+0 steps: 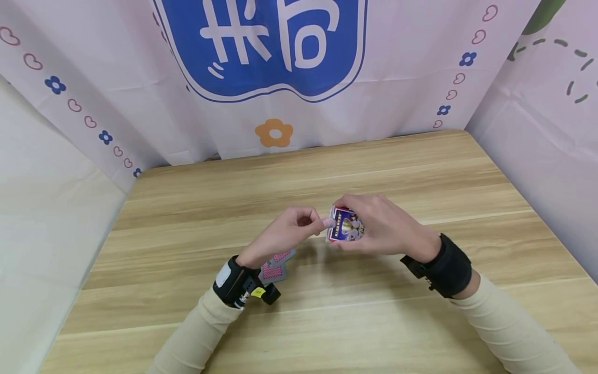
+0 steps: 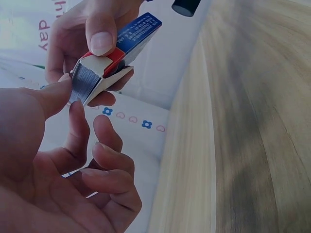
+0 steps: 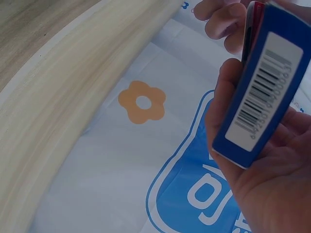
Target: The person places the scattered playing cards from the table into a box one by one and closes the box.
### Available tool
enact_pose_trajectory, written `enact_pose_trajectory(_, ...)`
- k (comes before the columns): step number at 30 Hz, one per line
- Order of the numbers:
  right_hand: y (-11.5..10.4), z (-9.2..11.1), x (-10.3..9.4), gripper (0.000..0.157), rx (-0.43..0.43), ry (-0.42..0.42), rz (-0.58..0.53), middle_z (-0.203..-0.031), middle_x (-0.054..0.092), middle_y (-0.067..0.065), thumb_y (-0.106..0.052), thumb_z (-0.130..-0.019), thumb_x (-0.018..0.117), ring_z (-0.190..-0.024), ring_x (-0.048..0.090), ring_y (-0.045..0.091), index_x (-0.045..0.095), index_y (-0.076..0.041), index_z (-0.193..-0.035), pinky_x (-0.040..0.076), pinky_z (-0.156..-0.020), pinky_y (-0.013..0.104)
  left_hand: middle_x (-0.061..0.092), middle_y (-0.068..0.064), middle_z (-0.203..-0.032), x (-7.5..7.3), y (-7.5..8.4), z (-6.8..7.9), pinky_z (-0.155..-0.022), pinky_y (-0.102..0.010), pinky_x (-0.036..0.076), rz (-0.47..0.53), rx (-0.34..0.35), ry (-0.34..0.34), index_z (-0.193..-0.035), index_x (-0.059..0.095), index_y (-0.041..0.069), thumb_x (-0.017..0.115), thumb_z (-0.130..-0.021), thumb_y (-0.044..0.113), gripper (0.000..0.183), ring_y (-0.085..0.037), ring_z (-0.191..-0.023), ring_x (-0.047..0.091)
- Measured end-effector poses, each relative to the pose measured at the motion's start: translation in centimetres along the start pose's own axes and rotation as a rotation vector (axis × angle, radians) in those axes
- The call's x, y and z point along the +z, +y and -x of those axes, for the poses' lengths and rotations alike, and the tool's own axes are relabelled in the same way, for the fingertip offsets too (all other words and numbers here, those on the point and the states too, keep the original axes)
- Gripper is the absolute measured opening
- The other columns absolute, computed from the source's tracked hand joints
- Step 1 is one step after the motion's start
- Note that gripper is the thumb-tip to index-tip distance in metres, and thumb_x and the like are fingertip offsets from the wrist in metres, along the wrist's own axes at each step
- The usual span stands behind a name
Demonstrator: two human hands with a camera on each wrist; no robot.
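Note:
A printed card box in blue, red and white is held above the table by my right hand, thumb on one side and fingers on the other. Its end stands open in the left wrist view, showing the stacked edges of playing cards inside. With thumb and index finger, my left hand pinches at the cards' exposed end; its other fingers are curled. The right wrist view shows the box's blue side with a barcode. Cards with pink patterned backs lie on the table, partly hidden by the left wrist.
The wooden table runs back to a printed cloth with a blue emblem. Pale cloth walls stand on the left and right. Each wrist carries a black strapped camera.

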State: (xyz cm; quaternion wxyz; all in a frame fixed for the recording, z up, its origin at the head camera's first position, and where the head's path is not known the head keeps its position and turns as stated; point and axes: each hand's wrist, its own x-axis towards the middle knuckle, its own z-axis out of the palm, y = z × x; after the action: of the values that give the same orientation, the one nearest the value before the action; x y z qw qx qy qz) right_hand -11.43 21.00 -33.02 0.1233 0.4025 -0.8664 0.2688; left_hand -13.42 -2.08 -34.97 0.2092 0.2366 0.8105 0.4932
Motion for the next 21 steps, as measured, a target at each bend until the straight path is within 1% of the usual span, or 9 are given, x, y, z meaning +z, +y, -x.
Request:
enact_pose_trajectory(5, 0.0, -0.1, 0.1, 0.059, -0.012, 0.001, -0.012, -0.087, 0.062, -0.001, -0.043, -0.067, 0.079, -0.066, 0.054, 0.004, 0.056, -0.007, -0.108, 0.051, -0.051, 0.023, 0.048, 0.000, -0.073, 0.1, 0.0, -0.1, -0.060, -0.033, 0.037, -0.015, -0.013, -0.001, -0.080, 0.059, 0.010, 0.056, -0.087, 0.057, 0.048, -0.018, -0.070, 0.045)
enact_pose_trajectory(9, -0.1, 0.0, 0.1, 0.061, -0.006, -0.007, -0.006, -0.088, 0.062, -0.001, -0.046, -0.068, 0.078, -0.067, 0.054, 0.003, 0.056, -0.007, -0.110, 0.051, -0.052, 0.022, 0.047, 0.000, -0.073, 0.1, -0.1, -0.1, -0.059, -0.033, 0.037, -0.046, -0.015, -0.016, -0.076, 0.058, 0.016, 0.054, -0.086, 0.059, 0.045, -0.017, -0.069, 0.046)
enact_pose_trajectory(11, -0.1, 0.1, 0.0, 0.062, 0.007, -0.012, -0.001, -0.088, 0.062, -0.002, -0.047, -0.068, 0.077, -0.067, 0.054, 0.003, 0.056, -0.007, -0.111, 0.051, -0.053, 0.023, 0.050, 0.000, -0.074, -0.2, -0.1, -0.2, -0.058, -0.032, 0.039, -0.087, 0.011, -0.009, -0.076, 0.059, 0.018, 0.053, -0.088, 0.058, 0.043, -0.016, -0.069, 0.047)
enact_pose_trajectory(14, 0.0, 0.1, -0.4, 0.064, 0.026, -0.011, 0.011, -0.089, 0.062, -0.002, -0.048, -0.069, 0.077, -0.067, 0.054, 0.003, 0.055, -0.008, -0.113, 0.051, -0.053, 0.024, 0.056, 0.000, -0.075, -1.1, -0.3, -0.4, -0.055, -0.033, 0.043, -0.234, 0.094, 0.048, -0.077, 0.061, 0.019, 0.056, -0.090, 0.051, 0.035, -0.016, -0.067, 0.051)
enact_pose_trajectory(16, 0.0, 0.1, -0.5, 0.063, 0.032, -0.009, 0.015, -0.090, 0.062, -0.001, -0.047, -0.069, 0.077, -0.068, 0.055, 0.004, 0.055, -0.008, -0.113, 0.051, -0.053, 0.024, 0.060, 0.000, -0.077, -1.9, -0.5, -0.4, -0.056, -0.033, 0.046, -0.388, 0.127, 0.106, -0.079, 0.062, 0.019, 0.060, -0.090, 0.046, 0.029, -0.015, -0.068, 0.052)
enact_pose_trajectory(17, 0.0, 0.1, -0.6, 0.064, 0.033, -0.010, 0.017, -0.090, 0.062, 0.000, -0.048, -0.069, 0.077, -0.068, 0.055, 0.005, 0.055, -0.007, -0.113, 0.051, -0.054, 0.025, 0.061, 0.000, -0.077, -2.4, -0.7, -0.4, -0.056, -0.033, 0.047, -0.468, 0.125, 0.133, -0.080, 0.062, 0.018, 0.062, -0.088, 0.044, 0.028, -0.014, -0.067, 0.053)
enact_pose_trajectory(18, 0.0, 0.0, -0.7, 0.064, 0.035, -0.012, 0.019, -0.090, 0.063, 0.000, -0.049, -0.070, 0.076, -0.069, 0.055, 0.005, 0.055, -0.008, -0.113, 0.051, -0.054, 0.025, 0.060, 0.000, -0.075, -2.8, -0.9, -0.3, -0.055, -0.033, 0.046, -0.539, 0.106, 0.147, -0.080, 0.062, 0.017, 0.065, -0.087, 0.043, 0.028, -0.014, -0.064, 0.053)
enact_pose_trajectory(19, 0.0, 0.0, -0.7, 0.064, 0.038, -0.015, 0.019, -0.090, 0.063, 0.000, -0.049, -0.070, 0.075, -0.069, 0.055, 0.005, 0.055, -0.008, -0.113, 0.051, -0.054, 0.025, 0.059, 0.001, -0.071, -3.2, -1.2, -0.2, -0.053, -0.032, 0.046, -0.595, 0.068, 0.150, -0.082, 0.062, 0.015, 0.067, -0.085, 0.043, 0.029, -0.013, -0.060, 0.052)
enact_pose_trajectory(21, 0.0, 0.0, -0.6, 0.065, 0.041, -0.024, 0.016, -0.090, 0.063, 0.000, -0.052, -0.070, 0.074, -0.070, 0.055, 0.005, 0.055, -0.008, -0.114, 0.052, -0.054, 0.025, 0.062, -0.001, -0.076, -4.0, -1.6, 0.3, -0.055, -0.032, 0.047, -0.694, -0.019, 0.130, -0.088, 0.063, 0.011, 0.072, -0.079, 0.045, 0.037, -0.013, -0.061, 0.053)
